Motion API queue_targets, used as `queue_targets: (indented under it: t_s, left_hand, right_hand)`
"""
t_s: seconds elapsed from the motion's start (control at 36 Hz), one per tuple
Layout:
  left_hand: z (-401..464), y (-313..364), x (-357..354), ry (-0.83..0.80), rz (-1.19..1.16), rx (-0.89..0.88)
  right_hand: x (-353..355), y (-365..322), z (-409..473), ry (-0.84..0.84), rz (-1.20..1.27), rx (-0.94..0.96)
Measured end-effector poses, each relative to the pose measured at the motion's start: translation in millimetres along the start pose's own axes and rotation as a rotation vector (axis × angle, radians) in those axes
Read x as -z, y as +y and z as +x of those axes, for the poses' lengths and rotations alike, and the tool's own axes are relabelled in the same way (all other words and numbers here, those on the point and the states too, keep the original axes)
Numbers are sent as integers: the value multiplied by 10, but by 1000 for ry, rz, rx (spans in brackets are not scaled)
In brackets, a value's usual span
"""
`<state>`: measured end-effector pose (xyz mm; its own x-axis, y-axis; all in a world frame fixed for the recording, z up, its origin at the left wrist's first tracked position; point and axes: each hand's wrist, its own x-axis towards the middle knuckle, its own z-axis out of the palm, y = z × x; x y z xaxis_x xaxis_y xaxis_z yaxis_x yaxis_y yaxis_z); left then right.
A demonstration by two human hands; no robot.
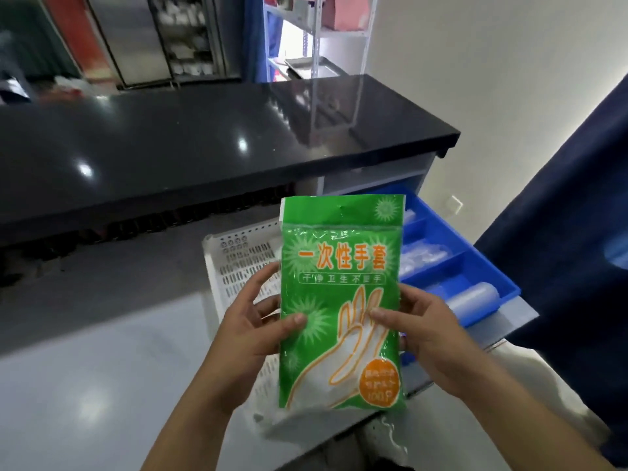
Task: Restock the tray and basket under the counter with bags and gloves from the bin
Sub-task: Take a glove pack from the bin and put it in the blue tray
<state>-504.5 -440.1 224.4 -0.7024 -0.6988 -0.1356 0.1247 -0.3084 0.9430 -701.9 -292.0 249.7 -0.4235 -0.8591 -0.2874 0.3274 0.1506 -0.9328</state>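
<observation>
Grip: both hands hold one green pack of disposable gloves (341, 300) upright in front of the chest; left hand (251, 329) pinches the pack's left edge, thumb on the printed face and fingers behind; right hand (428, 329) pinches the right edge the same way, thumb across the printed hand outline.
Item held: flat sealed pack, hang-hole header uppermost, clear of every surface.
Position of item: in the air, near the viewer, in front of the white basket and overlapping the left edge of the blue tray.
White basket (238, 260): perforated, standing on the lower shelf (523, 316) under the black counter (204, 147); visible part shows no stock, and the rest is hidden behind pack and hands.
Blue tray (489, 266): divided into compartments, just right of the basket on the same shelf; holds clear plastic bags (424, 256) in the middle sections and a roll of clear bags (475, 297) in the near one.
Supply bin: not in view.
Progress, judged: tray appears partly or wholly stocked with bags; glove pack not yet placed.
Remaining, judged: set this pack down, most likely in the basket; whether more stock is due cannot be told.
Other: crumpled clear plastic (387, 433) near the bottom edge.
</observation>
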Motion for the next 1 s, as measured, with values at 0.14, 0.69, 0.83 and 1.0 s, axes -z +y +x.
queue_targets:
  t_s: [0.14, 0.69, 0.83, 1.0]
  left_hand:
    - [328, 58, -660, 127, 78, -56]
    - [1245, -612, -1463, 507, 747, 316]
    - [1353, -770, -1563, 527, 937, 359]
    - [1341, -840, -1615, 567, 1026, 338]
  right_hand:
    - [636, -381, 293, -70, -45, 110]
    - [1987, -1444, 1759, -14, -1056, 893]
    - [1887, -1419, 2129, 20, -1438, 1095]
    - [1719, -1115, 2518, -186, -1784, 1031]
